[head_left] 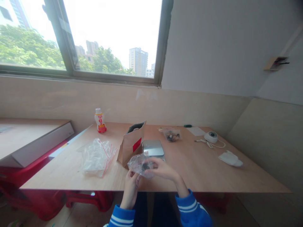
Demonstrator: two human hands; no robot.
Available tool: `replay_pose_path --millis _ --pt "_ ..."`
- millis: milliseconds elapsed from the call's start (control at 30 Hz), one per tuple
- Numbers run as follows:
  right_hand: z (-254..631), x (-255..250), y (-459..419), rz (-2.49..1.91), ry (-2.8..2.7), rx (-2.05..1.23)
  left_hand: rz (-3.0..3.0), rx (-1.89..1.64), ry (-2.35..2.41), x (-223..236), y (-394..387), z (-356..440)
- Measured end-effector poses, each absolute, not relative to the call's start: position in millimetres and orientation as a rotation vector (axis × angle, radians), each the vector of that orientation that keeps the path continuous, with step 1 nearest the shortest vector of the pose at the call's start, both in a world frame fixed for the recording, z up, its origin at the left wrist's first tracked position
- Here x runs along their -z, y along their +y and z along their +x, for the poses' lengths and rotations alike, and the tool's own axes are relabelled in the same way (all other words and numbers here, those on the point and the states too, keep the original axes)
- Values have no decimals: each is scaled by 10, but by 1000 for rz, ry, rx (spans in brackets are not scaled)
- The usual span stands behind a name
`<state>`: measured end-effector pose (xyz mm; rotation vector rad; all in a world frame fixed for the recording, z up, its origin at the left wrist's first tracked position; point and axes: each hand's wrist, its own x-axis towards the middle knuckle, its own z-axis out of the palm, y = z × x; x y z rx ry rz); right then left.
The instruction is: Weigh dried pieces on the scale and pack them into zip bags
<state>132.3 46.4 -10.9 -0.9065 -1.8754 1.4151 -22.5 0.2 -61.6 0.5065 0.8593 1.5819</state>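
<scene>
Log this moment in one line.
left hand: holds clear bag | right hand: grips bag at dark contents | beyond: brown pouch, silver-topped scale

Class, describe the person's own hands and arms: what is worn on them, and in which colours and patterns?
The left hand and right hand are ungloved. The left sleeve and right sleeve are blue, with white stripes circling each near the cuff.
</scene>
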Motion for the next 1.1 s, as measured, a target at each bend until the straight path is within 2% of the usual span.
replay_pose_path --millis 533,833,1100 --pt "1155 27 418 -917 -1672 -1236 601 -1577 889 566 -15 -264" --pt "1173 171 429 -936 -1689 -1302 713 -1583 947 575 8 -270" --pt "1286 74 505 -996 -1510 -1323 804 -1580 951 576 -1 -230"
